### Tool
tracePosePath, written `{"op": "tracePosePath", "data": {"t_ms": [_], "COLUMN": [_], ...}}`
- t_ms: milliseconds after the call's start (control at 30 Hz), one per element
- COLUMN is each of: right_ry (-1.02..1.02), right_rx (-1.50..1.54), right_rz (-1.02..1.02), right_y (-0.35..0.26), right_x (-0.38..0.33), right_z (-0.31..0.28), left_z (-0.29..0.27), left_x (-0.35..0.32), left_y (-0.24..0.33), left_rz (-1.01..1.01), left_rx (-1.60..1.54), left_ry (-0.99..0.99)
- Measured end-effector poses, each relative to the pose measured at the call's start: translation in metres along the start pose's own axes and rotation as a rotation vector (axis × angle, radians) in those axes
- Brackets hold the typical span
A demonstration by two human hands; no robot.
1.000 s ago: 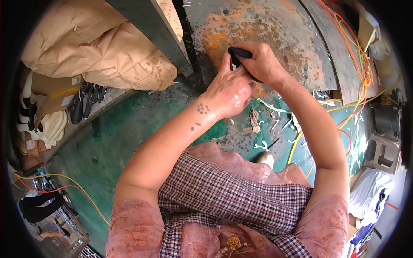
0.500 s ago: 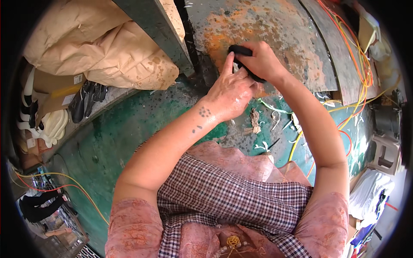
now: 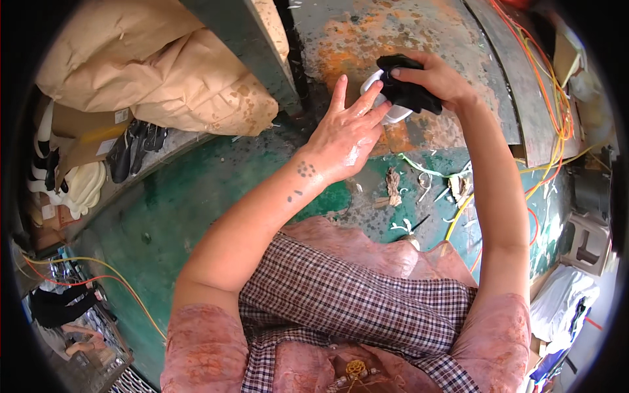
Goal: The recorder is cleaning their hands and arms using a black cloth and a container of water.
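Note:
My left hand [image 3: 344,137] is open with its fingers spread, its back wet and shiny. Its fingertips reach the edge of a white rounded, dish-like thing [image 3: 371,81]; whether they press on it I cannot tell. My right hand [image 3: 438,80] pinches a limp black cloth [image 3: 419,101], with the thumb on top. The cloth lies across the right part of the white thing and hides much of it. Both are over a worn metal surface [image 3: 445,39] with orange rust-like patches.
Crumpled brown paper [image 3: 157,72] and black gloves [image 3: 124,154] lie on a shelf at left, by a grey post [image 3: 252,46]. Pale scraps [image 3: 393,187] litter the green floor [image 3: 177,190]. Orange and yellow cables [image 3: 557,124] run down the right, near a stool [image 3: 588,242].
My right hand has moved right with the black cloth, which now hangs spread out. My left fingers have come apart and off the cloth. More of the white thing shows between the hands.

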State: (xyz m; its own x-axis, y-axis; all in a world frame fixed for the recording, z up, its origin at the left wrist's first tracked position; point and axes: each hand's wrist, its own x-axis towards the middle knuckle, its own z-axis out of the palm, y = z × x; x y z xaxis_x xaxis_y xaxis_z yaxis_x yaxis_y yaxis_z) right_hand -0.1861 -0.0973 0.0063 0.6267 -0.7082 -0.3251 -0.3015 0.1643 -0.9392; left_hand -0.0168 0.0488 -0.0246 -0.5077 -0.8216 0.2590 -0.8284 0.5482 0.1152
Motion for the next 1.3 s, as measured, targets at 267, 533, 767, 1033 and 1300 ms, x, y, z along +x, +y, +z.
{"op": "tracePosePath", "data": {"t_ms": [267, 533, 767, 1033, 1300], "right_ry": [0.173, -0.148, 0.274, -0.051, 0.278], "right_rx": [-0.281, -0.152, -0.799, -0.211, -0.632], "right_rz": [-0.066, -0.225, -0.281, -0.268, -0.332], "right_y": [0.016, -0.018, 0.009, -0.019, -0.005], "right_x": [-0.007, -0.029, -0.011, -0.021, -0.005], "right_z": [0.028, 0.017, 0.056, 0.032, 0.080], "left_z": [0.015, 0.006, 0.000, 0.005, 0.020], "left_x": [0.010, 0.007, 0.013, 0.003, 0.000], "left_y": [0.015, 0.004, 0.013, 0.014, 0.025], "left_rz": [0.064, 0.078, 0.010, 0.065, -0.059], "left_rx": [-0.039, 0.002, -0.101, -0.006, 0.041], "left_ry": [-0.020, 0.055, -0.112, -0.012, -0.009]}}
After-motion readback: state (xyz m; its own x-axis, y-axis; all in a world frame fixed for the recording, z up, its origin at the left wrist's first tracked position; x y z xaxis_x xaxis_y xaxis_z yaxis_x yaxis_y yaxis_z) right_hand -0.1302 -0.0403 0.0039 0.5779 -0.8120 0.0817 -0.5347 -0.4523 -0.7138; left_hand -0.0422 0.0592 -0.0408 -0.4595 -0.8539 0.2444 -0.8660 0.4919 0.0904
